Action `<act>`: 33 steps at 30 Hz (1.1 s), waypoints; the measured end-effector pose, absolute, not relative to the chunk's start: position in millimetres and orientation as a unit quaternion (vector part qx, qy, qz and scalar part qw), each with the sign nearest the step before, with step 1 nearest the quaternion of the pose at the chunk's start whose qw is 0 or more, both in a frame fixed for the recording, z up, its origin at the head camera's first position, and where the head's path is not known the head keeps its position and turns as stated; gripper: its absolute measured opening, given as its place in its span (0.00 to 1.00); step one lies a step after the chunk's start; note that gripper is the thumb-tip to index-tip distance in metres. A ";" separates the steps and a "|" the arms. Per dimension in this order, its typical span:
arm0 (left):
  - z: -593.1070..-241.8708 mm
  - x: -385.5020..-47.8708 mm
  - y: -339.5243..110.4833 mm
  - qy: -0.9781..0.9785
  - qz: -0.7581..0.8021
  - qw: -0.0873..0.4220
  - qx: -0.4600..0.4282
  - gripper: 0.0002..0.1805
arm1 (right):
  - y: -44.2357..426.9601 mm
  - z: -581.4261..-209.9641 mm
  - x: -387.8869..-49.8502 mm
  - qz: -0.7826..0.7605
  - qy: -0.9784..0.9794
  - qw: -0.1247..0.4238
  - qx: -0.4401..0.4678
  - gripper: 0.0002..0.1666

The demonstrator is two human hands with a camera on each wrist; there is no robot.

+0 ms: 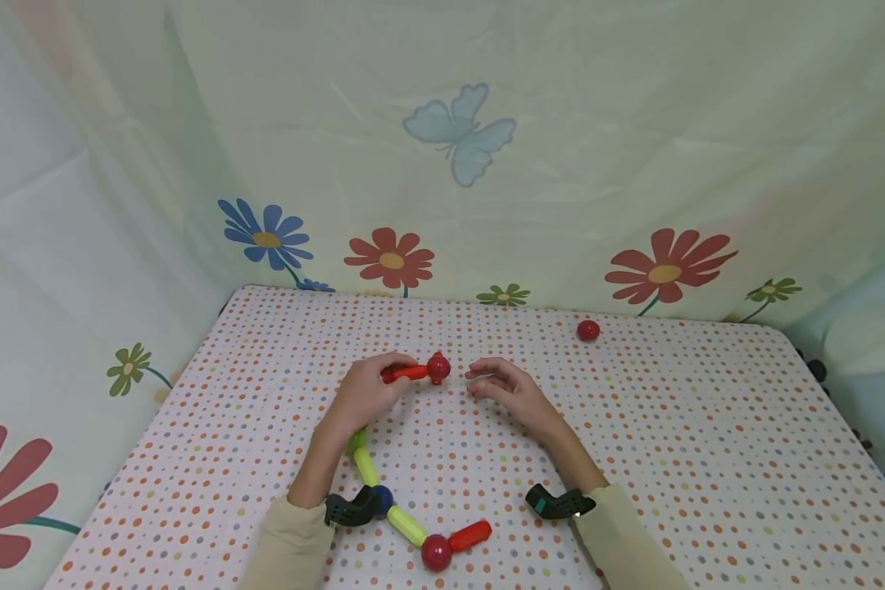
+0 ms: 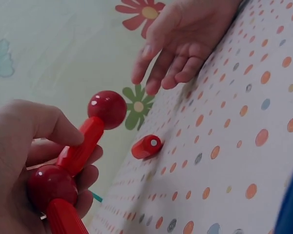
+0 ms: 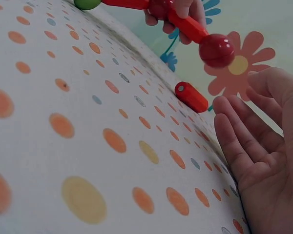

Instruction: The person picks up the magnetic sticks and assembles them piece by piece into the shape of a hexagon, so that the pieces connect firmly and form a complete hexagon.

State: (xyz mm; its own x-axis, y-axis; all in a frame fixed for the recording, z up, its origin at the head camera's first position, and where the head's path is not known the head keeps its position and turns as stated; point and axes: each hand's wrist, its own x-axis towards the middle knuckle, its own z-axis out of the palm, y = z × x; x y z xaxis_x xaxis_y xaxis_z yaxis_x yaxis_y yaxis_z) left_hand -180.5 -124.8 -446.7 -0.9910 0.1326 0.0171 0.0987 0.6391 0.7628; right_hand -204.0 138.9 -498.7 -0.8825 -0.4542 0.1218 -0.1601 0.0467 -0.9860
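My left hand (image 1: 363, 395) pinches a red stick (image 2: 91, 134) between thumb and fingers. A red ball (image 1: 438, 367) sits on the stick's free end, and a second red ball (image 2: 52, 186) joins its other end near my palm. From there another red stick (image 2: 66, 218) leads to a green ball (image 3: 87, 4). My right hand (image 1: 518, 397) hovers right of the held piece with fingers loosely bent, touching nothing. A loose red stick (image 3: 191, 96) lies on the table beyond the two hands; in the head view the ball mostly hides it.
Below my left hand the chain runs on through a yellow-green stick (image 1: 366, 467), a blue ball (image 1: 383, 500), another yellow-green stick (image 1: 406, 526), a red ball (image 1: 437, 553) and a red stick (image 1: 470, 536). A separate red ball (image 1: 588, 330) lies near the dotted table's (image 1: 678, 410) back edge.
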 end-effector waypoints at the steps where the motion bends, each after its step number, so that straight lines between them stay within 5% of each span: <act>1: -446.2 -180.8 -125.5 0.906 0.418 0.014 0.063 0.17 | 138.8 -498.7 -204.0 -0.656 0.715 0.113 -0.214 0.23; 10: -438.5 -182.1 -132.5 0.944 0.311 -0.065 0.089 0.26 | 138.3 -498.2 -205.0 -0.650 0.722 0.119 -0.203 0.23; 18: -440.6 -183.9 -137.8 0.974 0.187 -0.065 0.112 0.33 | 137.6 -497.3 -205.9 -0.656 0.717 0.126 -0.201 0.24; 33: -441.9 -184.2 -144.0 0.977 0.143 -0.094 0.124 0.25 | 138.1 -498.1 -204.4 -0.659 0.714 0.131 -0.199 0.24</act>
